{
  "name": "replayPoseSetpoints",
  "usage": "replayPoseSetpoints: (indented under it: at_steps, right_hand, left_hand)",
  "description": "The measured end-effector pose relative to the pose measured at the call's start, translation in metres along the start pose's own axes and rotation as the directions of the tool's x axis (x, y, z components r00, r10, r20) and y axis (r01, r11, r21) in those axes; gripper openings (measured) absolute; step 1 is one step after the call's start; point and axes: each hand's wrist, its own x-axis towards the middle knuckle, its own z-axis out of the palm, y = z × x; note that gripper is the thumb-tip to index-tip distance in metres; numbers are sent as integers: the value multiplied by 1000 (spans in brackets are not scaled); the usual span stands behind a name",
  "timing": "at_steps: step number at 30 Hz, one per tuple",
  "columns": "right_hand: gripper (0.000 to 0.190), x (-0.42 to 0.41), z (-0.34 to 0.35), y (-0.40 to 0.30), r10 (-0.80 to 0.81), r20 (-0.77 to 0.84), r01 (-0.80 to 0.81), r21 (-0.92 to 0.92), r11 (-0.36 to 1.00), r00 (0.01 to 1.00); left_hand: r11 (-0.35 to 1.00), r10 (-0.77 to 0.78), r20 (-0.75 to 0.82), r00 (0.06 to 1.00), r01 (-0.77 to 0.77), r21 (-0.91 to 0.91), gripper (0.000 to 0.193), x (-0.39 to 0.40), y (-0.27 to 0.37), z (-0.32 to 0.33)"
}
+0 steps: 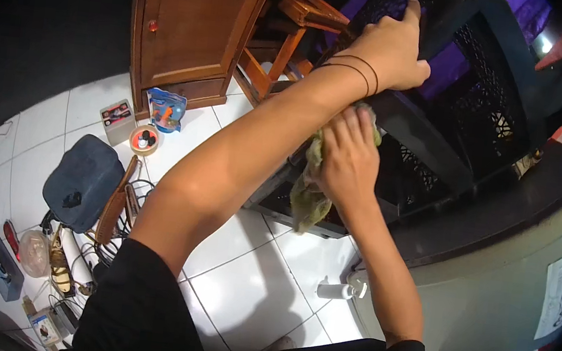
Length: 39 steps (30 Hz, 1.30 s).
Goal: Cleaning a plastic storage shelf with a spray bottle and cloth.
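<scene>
My left hand (389, 50) reaches across to the upper right, at the top of a black plastic rack (421, 134) with perforated panels. Its index finger points outward and its thumb is spread; what lies under the palm is hidden. Below that wrist, which wears thin dark cords, my right hand (349, 157) presses a greenish, crumpled cloth (311, 205) against the rack. The cloth hangs down past the fingers. The rack is beside a dark curved counter edge (495, 210).
A wooden cabinet (199, 26) and wooden stool (288, 46) stand behind. On the tiled floor are a dark blue bag (84, 179), a brown brush (113, 208), cables, a blue pouch (166, 109), a roll of tape (143, 140) and a white spray bottle (334, 291).
</scene>
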Motion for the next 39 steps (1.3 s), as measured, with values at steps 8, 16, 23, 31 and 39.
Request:
replayPoseSetpoints:
  at_steps: [8, 16, 23, 31, 39]
  right_hand:
    - [75, -44, 17, 37, 140, -231, -181, -167, 969, 963]
    - [92, -95, -3, 101, 194, -260, -230, -114, 966, 946]
    - [93, -183, 4, 177, 491, -250, -544, -234, 805, 834]
    - [86, -212, 15, 208, 591, -365, -654, -68, 753, 719]
    - [88, -89, -27, 83, 380, -389, -254, 337, 907, 839]
  left_hand:
    - [992, -114, 105, 988, 108, 59, 99, -39, 42, -55]
    - [966, 7, -56, 998, 8, 260, 85, -32, 17, -43]
    - [946, 160, -71, 984, -133, 294, 61, -21, 21, -22]
    - [961, 191, -91, 977, -167, 219, 80, -28, 51, 1]
    - [997, 30, -291, 956, -50, -62, 66, -46, 68, 34]
